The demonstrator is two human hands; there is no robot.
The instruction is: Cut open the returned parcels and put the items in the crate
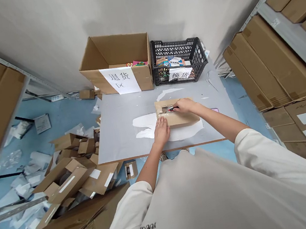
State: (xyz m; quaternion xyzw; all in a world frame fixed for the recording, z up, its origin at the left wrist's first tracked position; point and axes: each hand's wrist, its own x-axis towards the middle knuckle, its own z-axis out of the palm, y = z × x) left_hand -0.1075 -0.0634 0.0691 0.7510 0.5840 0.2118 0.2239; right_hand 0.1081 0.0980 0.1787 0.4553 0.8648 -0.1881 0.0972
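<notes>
A small brown cardboard box (182, 118) lies on the grey table, with clear tape across its left end. My right hand (185, 105) is closed around a box cutter (172, 109) with red and black on it, held over the taped end. What looks like a gap shows in the cardboard beside the cutter. At the box's near left corner, my left hand (161, 129) grips the edge, its fingers on the top. White paper-like patches (145, 121) spread on the table under and around the box.
Behind stand a large open carton (90, 76) with a paper sign and a black plastic crate (200, 64) holding small boxes. Discarded cartons (73, 178) pile up on the floor at left. Shelves with big boxes (273, 59) flank the right. A phone-like object (215, 110) lies at right.
</notes>
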